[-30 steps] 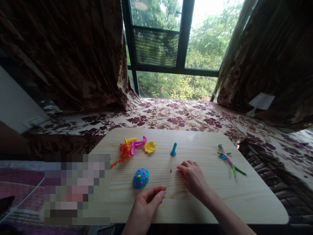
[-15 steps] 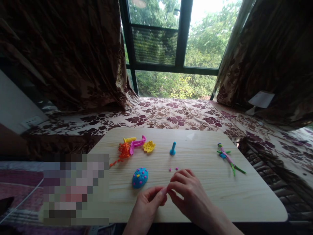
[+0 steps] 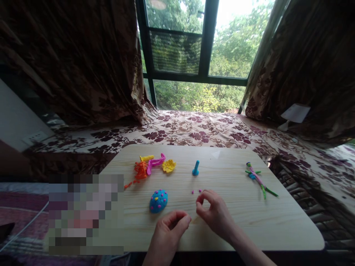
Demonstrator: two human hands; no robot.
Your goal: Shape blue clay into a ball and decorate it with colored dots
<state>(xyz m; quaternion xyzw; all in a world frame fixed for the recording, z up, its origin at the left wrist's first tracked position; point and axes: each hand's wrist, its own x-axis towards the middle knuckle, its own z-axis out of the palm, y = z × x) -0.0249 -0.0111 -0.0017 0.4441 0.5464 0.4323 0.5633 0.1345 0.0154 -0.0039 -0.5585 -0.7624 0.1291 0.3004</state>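
Note:
My left hand (image 3: 173, 226) is closed in a pinch near the table's front edge, thumb against the fingers. Whatever sits at its fingertips is too small to make out. To its right, my right hand (image 3: 215, 210) curls thumb and forefinger into a ring with the tips together. Anything held there is hidden. Just beyond the right hand lie two tiny pink clay balls (image 3: 192, 192). A blue clay dome (image 3: 159, 201) dotted with pink and yellow bits rests left of both hands. Farther back stands a blue clay stem (image 3: 196, 168) on a wider foot.
Orange clay strands (image 3: 141, 170), a pink clay strip (image 3: 155, 162) and a yellow crinkled clay piece (image 3: 169, 166) lie at the table's back left. A clay figure (image 3: 256, 177) in pink and green lies at right. A lamp (image 3: 295, 113) stands beyond the table (image 3: 277, 221).
My hands have come apart. The right hand has moved slightly right, away from the left fingertips, and its fingers have curled into a ring. My left hand stays almost in place.

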